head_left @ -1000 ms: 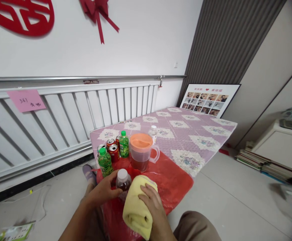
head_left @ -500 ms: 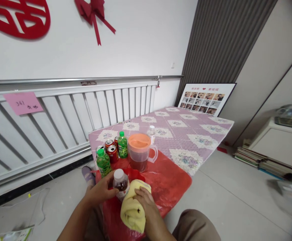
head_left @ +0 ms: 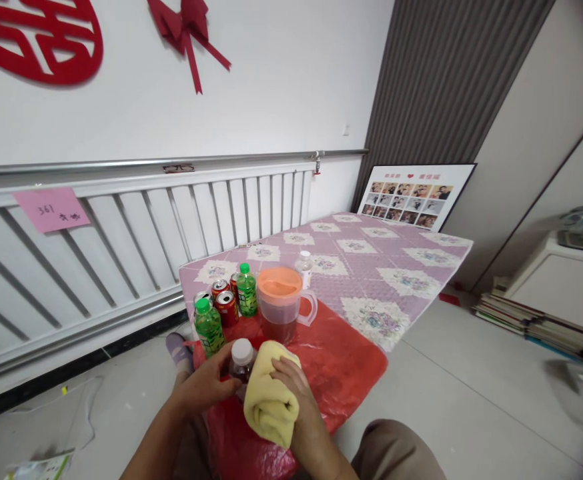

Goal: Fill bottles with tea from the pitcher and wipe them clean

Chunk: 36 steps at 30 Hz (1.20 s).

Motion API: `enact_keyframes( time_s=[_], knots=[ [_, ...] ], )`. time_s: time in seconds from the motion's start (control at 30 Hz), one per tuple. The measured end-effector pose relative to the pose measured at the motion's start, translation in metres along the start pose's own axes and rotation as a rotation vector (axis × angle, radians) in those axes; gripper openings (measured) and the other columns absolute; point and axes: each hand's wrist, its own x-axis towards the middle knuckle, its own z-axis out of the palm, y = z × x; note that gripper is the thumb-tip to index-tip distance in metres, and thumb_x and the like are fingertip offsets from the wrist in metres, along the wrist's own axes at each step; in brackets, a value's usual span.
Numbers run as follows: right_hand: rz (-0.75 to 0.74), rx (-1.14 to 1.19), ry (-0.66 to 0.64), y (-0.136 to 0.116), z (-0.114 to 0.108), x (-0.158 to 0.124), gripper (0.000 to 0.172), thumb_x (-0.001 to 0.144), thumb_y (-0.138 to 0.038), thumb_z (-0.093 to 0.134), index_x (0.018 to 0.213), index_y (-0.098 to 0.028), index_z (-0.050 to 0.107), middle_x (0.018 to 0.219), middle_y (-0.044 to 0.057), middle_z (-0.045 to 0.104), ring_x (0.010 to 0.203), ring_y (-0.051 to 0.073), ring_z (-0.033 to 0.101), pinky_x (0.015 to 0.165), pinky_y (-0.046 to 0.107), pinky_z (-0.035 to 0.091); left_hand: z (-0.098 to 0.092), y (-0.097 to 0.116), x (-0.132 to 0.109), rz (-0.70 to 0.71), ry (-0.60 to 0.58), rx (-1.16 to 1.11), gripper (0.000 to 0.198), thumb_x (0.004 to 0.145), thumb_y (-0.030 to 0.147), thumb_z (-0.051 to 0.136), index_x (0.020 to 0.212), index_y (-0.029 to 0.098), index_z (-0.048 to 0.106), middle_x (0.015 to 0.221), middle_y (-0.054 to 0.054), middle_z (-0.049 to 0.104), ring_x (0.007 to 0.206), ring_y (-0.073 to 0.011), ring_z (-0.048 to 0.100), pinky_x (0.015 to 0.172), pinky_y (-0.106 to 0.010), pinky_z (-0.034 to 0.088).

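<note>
My left hand (head_left: pixel 214 380) is wrapped round a clear bottle (head_left: pixel 242 360) with a white cap and dark liquid inside. In my right hand (head_left: pixel 296 393) is a folded yellow cloth (head_left: pixel 269 397), pressed against the bottle's right side and covering part of it. Both are over a red plastic sheet (head_left: pixel 341 363) at the near end of the table. Just beyond stands a plastic pitcher (head_left: pixel 277 317) with an orange lid and dark liquid in it. A green-capped bottle (head_left: pixel 209 330) stands left of my left hand.
Behind are several red cans (head_left: pixel 227 308), another green bottle (head_left: pixel 247 293) and a small clear bottle (head_left: pixel 304 267) with a white cap. A flowered tablecloth (head_left: pixel 366 267) covers the table, which runs along a white radiator (head_left: pixel 221 220). A photo board (head_left: pixel 414 197) leans beyond the far end.
The yellow cloth has moved up and slightly right, and it now hides more of the bottle's label. My left hand keeps its grip on the bottle.
</note>
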Motion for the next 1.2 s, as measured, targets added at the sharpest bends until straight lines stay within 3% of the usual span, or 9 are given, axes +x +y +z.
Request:
enact_keyframes(
  time_s=[0.17,0.33,0.43,0.5,0.63,0.83,1.03,1.2],
  knots=[
    [0.087,-0.023,-0.159,0.014,0.001,-0.022,0.035,0.079,-0.020,0.066,0.114,-0.022,0.065,0.126,0.013,0.063,0.126,0.030,0.050,0.105,0.052,0.044,0.009,0.001,-0.003,-0.043,0.115,0.129,0.062,0.070,0.016,0.059,0.131,0.017,0.047,0.127,-0.008,0.062,0.115,-0.0259,0.058,0.103,-0.039,0.043],
    [0.065,-0.054,-0.167,0.011,-0.007,-0.017,0.036,0.079,-0.022,0.067,0.115,-0.023,0.064,0.128,0.013,0.061,0.129,0.031,0.047,0.103,0.051,0.045,0.035,0.001,0.000,-0.063,0.519,0.278,0.057,0.066,0.026,0.066,0.121,0.018,0.053,0.121,-0.010,0.060,0.116,-0.0299,0.055,0.103,-0.043,0.042],
    [0.016,-0.059,-0.091,0.008,-0.013,-0.007,0.033,0.081,-0.022,0.065,0.114,-0.025,0.063,0.127,0.012,0.062,0.128,0.029,0.047,0.101,0.048,0.046,0.046,-0.001,0.001,-0.047,0.635,0.337,0.052,0.064,0.029,0.069,0.112,0.014,0.058,0.111,-0.011,0.060,0.109,-0.0310,0.056,0.099,-0.046,0.043],
    [-0.017,-0.058,-0.040,0.005,-0.017,0.000,0.031,0.083,-0.019,0.062,0.113,-0.025,0.062,0.127,0.011,0.062,0.129,0.028,0.047,0.101,0.046,0.046,0.048,-0.001,0.001,-0.062,0.646,0.345,0.047,0.065,0.030,0.069,0.108,0.015,0.059,0.106,-0.010,0.061,0.105,-0.0303,0.057,0.097,-0.046,0.045],
    [-0.062,-0.027,-0.007,-0.003,-0.025,0.014,0.032,0.081,-0.024,0.066,0.112,-0.025,0.060,0.127,0.011,0.060,0.129,0.029,0.046,0.102,0.046,0.046,0.043,0.001,-0.001,-0.088,0.634,0.268,0.058,0.066,0.029,0.070,0.120,0.019,0.052,0.123,-0.010,0.060,0.114,-0.0294,0.057,0.100,-0.044,0.044],
    [-0.076,0.023,0.028,-0.017,-0.021,0.025,0.044,0.080,-0.033,0.069,0.120,-0.023,0.056,0.132,0.013,0.057,0.130,0.029,0.044,0.107,0.049,0.041,0.031,-0.003,-0.003,-0.062,0.423,0.088,0.058,0.070,0.028,0.070,0.123,0.018,0.048,0.126,-0.012,0.062,0.112,-0.0272,0.060,0.098,-0.039,0.047],
    [0.003,0.023,-0.048,-0.008,0.000,0.009,0.038,0.081,-0.031,0.069,0.116,-0.023,0.061,0.132,0.012,0.058,0.130,0.029,0.045,0.105,0.047,0.045,0.021,-0.009,-0.004,-0.030,0.381,0.065,0.058,0.072,0.026,0.068,0.126,0.017,0.049,0.128,-0.012,0.060,0.118,-0.0282,0.056,0.103,-0.040,0.043],
    [0.013,-0.034,-0.173,0.001,0.003,-0.010,0.036,0.080,-0.016,0.065,0.115,-0.024,0.062,0.127,0.010,0.062,0.130,0.028,0.045,0.103,0.045,0.046,0.013,-0.017,-0.002,-0.027,0.346,0.028,0.055,0.075,0.030,0.064,0.125,0.015,0.049,0.124,-0.012,0.063,0.114,-0.0270,0.058,0.100,-0.039,0.045]
  ],
)
